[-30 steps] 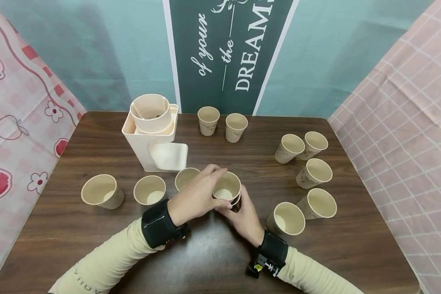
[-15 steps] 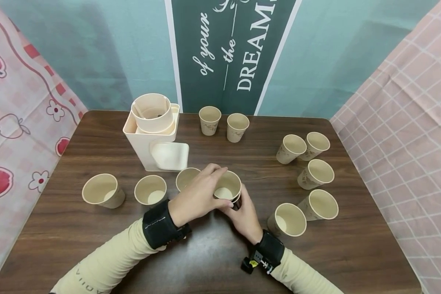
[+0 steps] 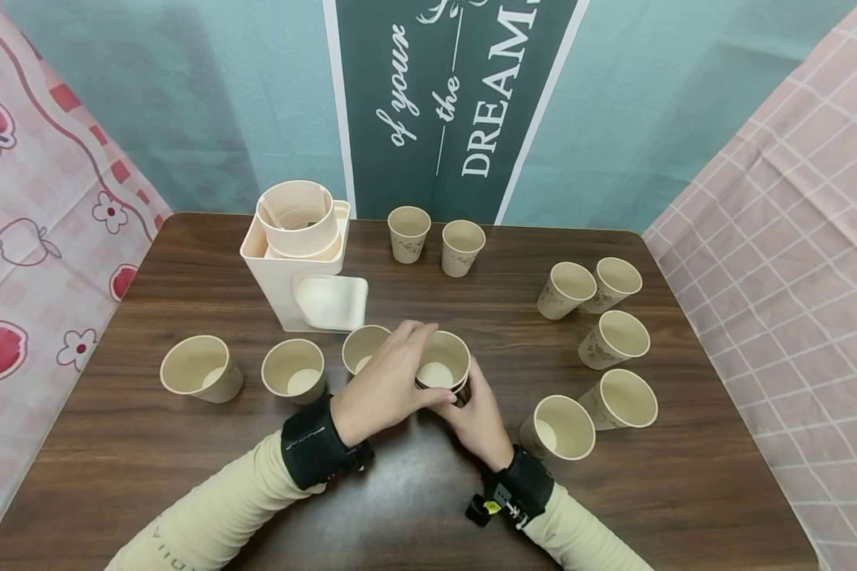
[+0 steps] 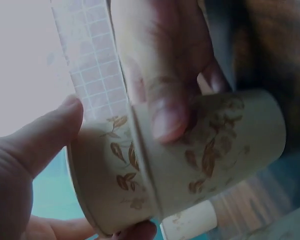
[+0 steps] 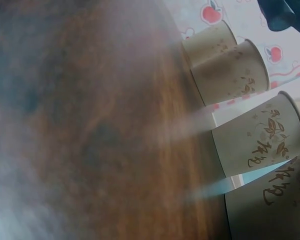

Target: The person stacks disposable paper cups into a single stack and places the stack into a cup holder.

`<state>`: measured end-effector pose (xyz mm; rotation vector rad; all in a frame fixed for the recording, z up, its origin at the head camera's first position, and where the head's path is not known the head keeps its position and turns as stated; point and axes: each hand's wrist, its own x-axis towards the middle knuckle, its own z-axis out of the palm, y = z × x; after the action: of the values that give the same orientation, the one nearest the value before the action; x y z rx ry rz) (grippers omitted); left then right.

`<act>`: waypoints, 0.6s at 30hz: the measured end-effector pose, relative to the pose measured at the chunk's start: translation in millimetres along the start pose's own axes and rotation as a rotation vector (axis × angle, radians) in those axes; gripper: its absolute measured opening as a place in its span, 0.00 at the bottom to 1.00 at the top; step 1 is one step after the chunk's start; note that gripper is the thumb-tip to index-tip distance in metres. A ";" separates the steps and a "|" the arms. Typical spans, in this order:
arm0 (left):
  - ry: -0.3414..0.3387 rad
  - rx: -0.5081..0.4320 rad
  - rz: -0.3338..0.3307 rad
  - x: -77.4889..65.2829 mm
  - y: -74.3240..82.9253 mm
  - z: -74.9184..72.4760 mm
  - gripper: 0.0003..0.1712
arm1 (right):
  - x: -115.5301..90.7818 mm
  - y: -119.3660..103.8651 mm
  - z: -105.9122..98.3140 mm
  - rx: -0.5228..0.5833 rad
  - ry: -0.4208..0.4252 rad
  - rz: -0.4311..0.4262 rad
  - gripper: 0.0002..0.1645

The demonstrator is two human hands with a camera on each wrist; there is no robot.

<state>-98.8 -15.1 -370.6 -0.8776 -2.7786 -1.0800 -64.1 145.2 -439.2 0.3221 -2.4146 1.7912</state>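
Observation:
Mid-table in the head view, two floral-print paper cups are stacked, the upper cup [image 3: 444,349] nested inside the lower cup [image 4: 225,145]. My left hand [image 3: 386,385] grips the upper cup near its rim, thumb [image 4: 52,130] on one side and fingers on the other. Around the lower cup curls my right hand [image 3: 478,420], its thumb [image 4: 167,112] pressing the wall in the left wrist view. Just left of my left hand stands another paper cup [image 3: 360,345], partly hidden by it. Most of the lower cup is hidden in the head view.
Left of my hands stand two more cups, a near one [image 3: 293,369] and a farther one [image 3: 196,366]. Several cups [image 3: 617,337] cluster at the right. Two [image 3: 407,231] sit at the back beside a cream container [image 3: 289,293] with a round insert and side tray.
Both hands stay on the stacked cups in nearly the same place. My left hand has shifted very slightly, and the right forearm has drawn in a little to the left.

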 end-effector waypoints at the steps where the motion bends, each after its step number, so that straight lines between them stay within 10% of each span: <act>1: 0.005 -0.002 0.000 -0.6 -0.1 1.4 0.50 | 0.1 0.0 -0.3 0.009 -0.001 0.004 0.41; 18: -0.053 0.122 0.028 -0.7 -2.3 9.4 0.49 | 0.3 4.0 -0.5 0.091 -0.029 0.011 0.40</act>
<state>-97.9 -10.9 -379.2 -0.9402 -2.8303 -0.8844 -65.4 146.7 -442.7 0.3463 -2.3629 1.9176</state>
